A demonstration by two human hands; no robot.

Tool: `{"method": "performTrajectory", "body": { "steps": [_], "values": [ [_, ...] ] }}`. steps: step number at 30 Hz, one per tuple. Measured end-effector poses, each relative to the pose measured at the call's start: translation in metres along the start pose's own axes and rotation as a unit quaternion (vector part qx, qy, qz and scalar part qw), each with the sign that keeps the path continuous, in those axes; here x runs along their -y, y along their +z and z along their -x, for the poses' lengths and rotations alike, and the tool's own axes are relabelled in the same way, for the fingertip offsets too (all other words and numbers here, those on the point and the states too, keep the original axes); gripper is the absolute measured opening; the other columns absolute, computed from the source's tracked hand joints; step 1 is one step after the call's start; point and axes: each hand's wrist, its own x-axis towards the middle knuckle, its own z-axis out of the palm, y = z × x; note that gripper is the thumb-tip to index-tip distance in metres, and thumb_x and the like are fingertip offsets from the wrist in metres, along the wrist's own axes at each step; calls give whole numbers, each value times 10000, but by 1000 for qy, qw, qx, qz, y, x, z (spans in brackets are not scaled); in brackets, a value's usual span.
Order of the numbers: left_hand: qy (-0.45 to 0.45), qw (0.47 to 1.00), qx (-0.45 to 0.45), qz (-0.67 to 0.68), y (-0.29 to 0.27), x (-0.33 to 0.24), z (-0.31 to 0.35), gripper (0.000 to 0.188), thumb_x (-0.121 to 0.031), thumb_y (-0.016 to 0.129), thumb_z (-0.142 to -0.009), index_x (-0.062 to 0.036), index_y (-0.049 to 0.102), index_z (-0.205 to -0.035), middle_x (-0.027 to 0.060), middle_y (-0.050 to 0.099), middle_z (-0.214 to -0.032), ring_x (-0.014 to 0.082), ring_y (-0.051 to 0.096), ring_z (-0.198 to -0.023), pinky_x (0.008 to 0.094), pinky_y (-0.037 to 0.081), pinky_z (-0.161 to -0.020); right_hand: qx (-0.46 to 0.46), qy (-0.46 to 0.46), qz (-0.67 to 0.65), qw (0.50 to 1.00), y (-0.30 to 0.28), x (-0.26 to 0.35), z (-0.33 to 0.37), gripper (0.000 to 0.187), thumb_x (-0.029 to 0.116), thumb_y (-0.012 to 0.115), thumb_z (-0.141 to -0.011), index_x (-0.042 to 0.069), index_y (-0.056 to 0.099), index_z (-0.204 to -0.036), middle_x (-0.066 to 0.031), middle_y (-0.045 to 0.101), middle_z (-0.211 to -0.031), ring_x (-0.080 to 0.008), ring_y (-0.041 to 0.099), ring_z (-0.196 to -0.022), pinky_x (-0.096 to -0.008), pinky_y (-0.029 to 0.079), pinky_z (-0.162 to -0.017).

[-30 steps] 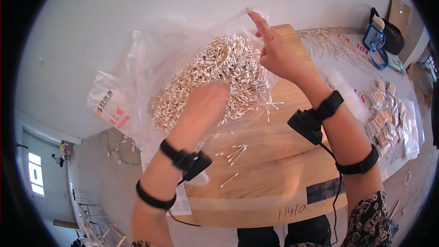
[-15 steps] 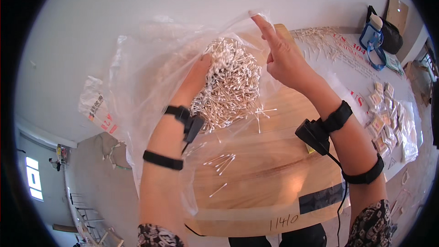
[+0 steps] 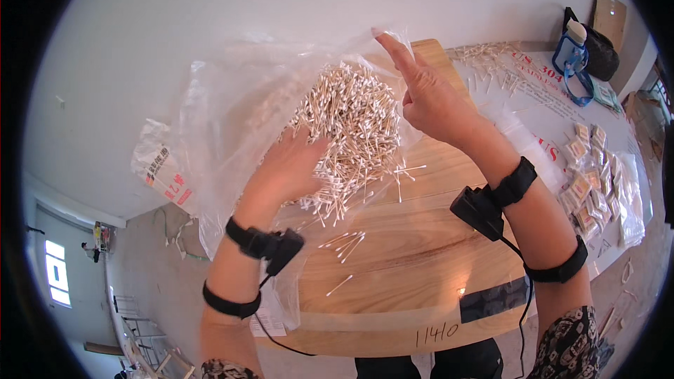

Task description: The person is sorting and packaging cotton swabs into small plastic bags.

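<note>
Many double-ended cotton swabs (image 3: 354, 123) lie heaped in the clear plastic bag (image 3: 217, 102) on the wooden tabletop (image 3: 400, 274). Left hand (image 3: 288, 166) touches heap's left side; right hand (image 3: 432, 95), index extended, meets bag's upper edge. Either grip: cannot tell. Light, flat-fingered contact should spare swabs.

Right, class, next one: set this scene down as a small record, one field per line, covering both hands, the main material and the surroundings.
left hand: at the left side of the cotton swab pile, grip unclear
right hand: raised at the clear plastic bag, index finger extended
loose swabs: on the wooden table, nearer the person
far right: small packets, bottle in a blue carrier
</note>
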Motion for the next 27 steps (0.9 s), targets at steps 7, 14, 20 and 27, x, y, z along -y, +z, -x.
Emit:
{"method": "performTrajectory", "body": {
  "steps": [7,14,20,27],
  "values": [
    [-136,971,-140,135,40,-35,-124,947,-323,800,-617,-203,319,-1424,310,192,-1455,529,158,-1338,623,292,-1013,-20,-99,-42,994,-3,6,8,931,-165,480,-666,206,186,-1468,-281,510,-1144,-390,570,-944,-408,492,-741],
    [-45,962,-244,116,52,11,-136,524,-55,671,-708,-62,518,-1209,257,465,-1189,440,464,-1126,489,443,-868,47,-47,44,997,-7,4,12,871,-137,511,-666,120,207,-1439,-338,529,-1054,-462,564,-969,-469,487,-814],
    [42,941,-250,226,49,14,-74,217,27,564,-756,18,552,-972,234,510,-1118,414,493,-1057,439,429,-869,18,28,-2,999,1,-19,9,826,-165,435,-690,95,224,-1445,-304,461,-1265,-442,511,-1091,-451,435,-910],
    [55,971,-158,173,82,74,14,272,53,554,-713,23,575,-983,241,497,-1165,383,473,-1139,389,415,-939,-18,14,21,1000,9,-22,3,821,-161,445,-691,84,222,-1442,-287,455,-1292,-447,499,-1099,-455,434,-922]
  ]
}}
